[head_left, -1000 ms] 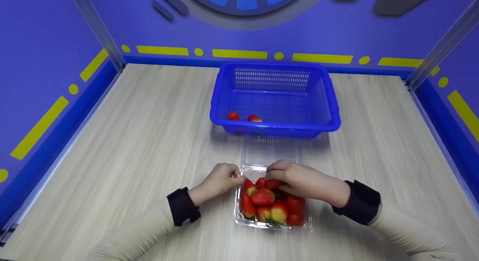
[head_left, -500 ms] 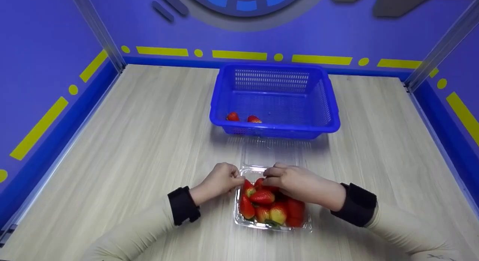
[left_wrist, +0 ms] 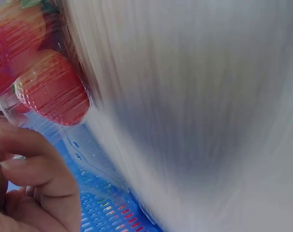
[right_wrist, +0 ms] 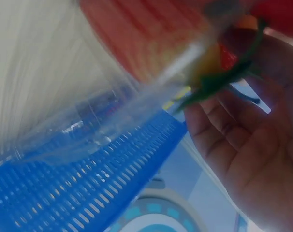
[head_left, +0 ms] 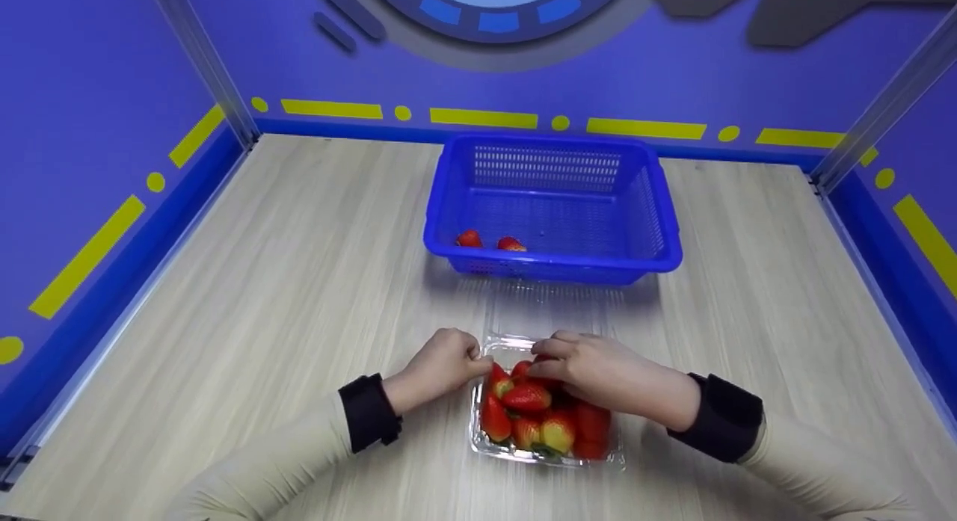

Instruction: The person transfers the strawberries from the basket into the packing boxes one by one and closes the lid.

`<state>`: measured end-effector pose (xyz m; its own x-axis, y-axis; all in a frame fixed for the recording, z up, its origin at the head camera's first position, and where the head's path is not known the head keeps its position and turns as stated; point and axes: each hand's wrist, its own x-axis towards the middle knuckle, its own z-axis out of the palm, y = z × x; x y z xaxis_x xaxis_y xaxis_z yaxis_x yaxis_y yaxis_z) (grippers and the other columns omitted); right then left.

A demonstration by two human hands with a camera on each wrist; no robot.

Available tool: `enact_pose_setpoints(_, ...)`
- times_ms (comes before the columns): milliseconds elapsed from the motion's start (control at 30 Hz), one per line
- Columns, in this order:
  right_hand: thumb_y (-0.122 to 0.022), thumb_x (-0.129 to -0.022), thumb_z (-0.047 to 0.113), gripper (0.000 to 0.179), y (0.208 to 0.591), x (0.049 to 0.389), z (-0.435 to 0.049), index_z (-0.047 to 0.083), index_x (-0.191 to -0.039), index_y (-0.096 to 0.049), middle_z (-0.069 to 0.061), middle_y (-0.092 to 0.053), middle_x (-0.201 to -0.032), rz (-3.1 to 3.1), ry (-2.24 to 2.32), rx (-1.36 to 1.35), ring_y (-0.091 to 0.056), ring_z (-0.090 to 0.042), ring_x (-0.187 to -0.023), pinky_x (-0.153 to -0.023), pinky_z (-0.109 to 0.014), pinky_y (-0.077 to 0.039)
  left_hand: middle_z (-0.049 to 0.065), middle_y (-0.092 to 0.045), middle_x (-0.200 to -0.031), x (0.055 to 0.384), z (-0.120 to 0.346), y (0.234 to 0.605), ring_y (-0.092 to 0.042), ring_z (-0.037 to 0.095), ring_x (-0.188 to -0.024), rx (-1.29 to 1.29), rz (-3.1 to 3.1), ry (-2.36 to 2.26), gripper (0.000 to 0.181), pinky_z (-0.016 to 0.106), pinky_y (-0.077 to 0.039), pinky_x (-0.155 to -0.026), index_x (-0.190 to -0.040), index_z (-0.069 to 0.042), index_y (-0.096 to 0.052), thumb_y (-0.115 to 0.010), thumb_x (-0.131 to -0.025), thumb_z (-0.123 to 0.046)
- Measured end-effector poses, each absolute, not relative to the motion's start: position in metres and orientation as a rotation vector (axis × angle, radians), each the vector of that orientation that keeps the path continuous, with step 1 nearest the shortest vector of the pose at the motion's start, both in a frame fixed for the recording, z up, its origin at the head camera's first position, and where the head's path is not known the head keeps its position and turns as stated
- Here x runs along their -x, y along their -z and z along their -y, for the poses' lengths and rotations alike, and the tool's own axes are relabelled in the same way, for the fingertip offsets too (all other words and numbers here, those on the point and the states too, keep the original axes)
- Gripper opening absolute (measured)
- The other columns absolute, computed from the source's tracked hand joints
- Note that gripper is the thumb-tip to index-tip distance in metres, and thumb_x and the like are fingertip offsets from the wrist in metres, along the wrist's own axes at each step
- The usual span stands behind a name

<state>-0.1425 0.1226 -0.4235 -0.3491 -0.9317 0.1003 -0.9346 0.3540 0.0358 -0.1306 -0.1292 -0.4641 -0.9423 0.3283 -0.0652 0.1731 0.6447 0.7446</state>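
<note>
A clear plastic box (head_left: 512, 454) filled with strawberries (head_left: 527, 396) stands on the table, its lid (head_left: 553, 308) folded back toward the basket. At the box's far left corner, my left hand (head_left: 445, 362) pinches the rim between thumb and curled fingers. The left wrist view shows that hand (left_wrist: 37, 179) close below a strawberry (left_wrist: 54, 92) behind the plastic. Over the box's far right part, my right hand (head_left: 605, 373) curls its fingers round a strawberry, mostly hidden beneath them. In the right wrist view, a green stem (right_wrist: 224, 79) shows beside the right hand's fingers (right_wrist: 219, 145).
A blue slotted basket (head_left: 553, 259) stands behind the box, with two strawberries (head_left: 469, 238) near its front left inside. The lid reaches toward the basket's front. Blue panels (head_left: 359, 72) enclose the table (head_left: 314, 244) at the back and sides.
My right hand has shifted slightly and its fingers lie closer over the strawberries at the far side. My left hand stays at the rim. The head view has tilted up a little.
</note>
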Motion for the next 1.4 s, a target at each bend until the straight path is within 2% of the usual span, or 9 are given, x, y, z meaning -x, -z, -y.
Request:
enact_pose_setpoints(167,-0.081,-0.081,0.006,0.034,0.405,0.15,-0.122,0.012,-0.115,-0.075,-0.008,-0.075,-0.116,2.544,-0.125,-1.784,-0.071,-0.024,-0.107,-0.092,-0.036,-0.062,-0.01,-0.038,-0.055,0.133,0.136,0.454,-0.037,0.008,-0.054,-0.428,-2.698,-1.054,0.045,0.017,-0.027,-0.052,-0.056,-0.015,-0.046,-0.075,-0.09,-0.024)
enact_pose_setpoints(333,-0.081,-0.082,0.006,0.038,0.364,0.172,-0.122,0.007,-0.119,-0.073,-0.012,-0.074,-0.12,2.585,-0.238,-1.763,-0.07,-0.027,-0.11,-0.091,-0.039,-0.062,-0.009,-0.038,-0.053,0.149,0.149,0.416,-0.036,0.008,-0.05,-0.379,-2.694,-1.018,0.049,0.02,-0.03,-0.049,-0.058,-0.018,-0.046,-0.078,-0.09,-0.037)
enact_pose_setpoints(533,-0.075,-0.089,0.007,0.038,0.301,0.225,-0.111,0.003,-0.126,-0.069,-0.017,-0.071,-0.127,2.734,-0.389,-1.645,-0.065,-0.036,-0.122,-0.105,-0.052,-0.055,-0.008,-0.043,-0.058,0.2,0.172,0.348,-0.04,0.009,-0.054,-0.235,-2.806,-1.102,0.044,0.022,-0.035,-0.051,-0.064,-0.016,-0.053,-0.072,-0.095,-0.041)
enact_pose_setpoints(700,-0.075,-0.091,0.009,0.041,0.278,0.281,-0.087,0.0,-0.13,-0.067,-0.02,-0.069,-0.132,2.929,-0.428,-1.539,-0.062,-0.04,-0.127,-0.111,-0.055,-0.049,-0.007,-0.045,-0.055,0.253,0.188,0.324,-0.044,0.008,-0.052,-0.17,-2.947,-1.043,0.045,0.022,-0.034,-0.051,-0.063,-0.016,-0.05,-0.069,-0.097,-0.04)
enact_pose_setpoints(867,-0.073,-0.092,0.011,0.048,0.287,0.331,-0.061,0.001,-0.138,-0.061,-0.021,-0.065,-0.139,3.174,-0.374,-1.41,-0.06,-0.04,-0.129,-0.112,-0.053,-0.048,-0.008,-0.042,-0.049,0.295,0.196,0.333,-0.046,0.008,-0.048,-0.084,-2.998,-0.938,0.05,0.024,-0.036,-0.051,-0.059,-0.017,-0.045,-0.068,-0.097,-0.041)
enact_pose_setpoints(1000,-0.074,-0.09,0.013,0.053,0.311,0.355,-0.043,0.001,-0.14,-0.059,-0.022,-0.062,-0.141,3.298,-0.369,-1.36,-0.058,-0.04,-0.131,-0.113,-0.051,-0.048,-0.006,-0.042,-0.05,0.313,0.198,0.351,-0.047,0.009,-0.047,-0.004,-2.985,-0.833,0.05,0.024,-0.039,-0.05,-0.059,-0.015,-0.046,-0.067,-0.097,-0.04)
enact_pose_setpoints(1200,-0.074,-0.092,0.014,0.051,0.353,0.364,-0.019,0.0,-0.139,-0.06,-0.023,-0.062,-0.141,3.37,-0.415,-1.423,-0.058,-0.039,-0.132,-0.113,-0.05,-0.049,-0.002,-0.05,-0.058,0.323,0.198,0.375,-0.051,0.012,-0.05,0.101,-2.914,-0.745,0.042,0.024,-0.039,-0.049,-0.07,-0.011,-0.056,-0.067,-0.097,-0.042)
enact_pose_setpoints(1400,-0.072,-0.093,0.014,0.05,0.37,0.367,-0.001,0.002,-0.14,-0.06,-0.022,-0.062,-0.142,3.411,-0.378,-1.476,-0.057,-0.037,-0.134,-0.114,-0.05,-0.048,0.001,-0.054,-0.067,0.327,0.194,0.383,-0.053,0.013,-0.056,0.096,-2.86,-0.75,0.038,0.023,-0.041,-0.051,-0.079,-0.009,-0.059,-0.066,-0.097,-0.041)
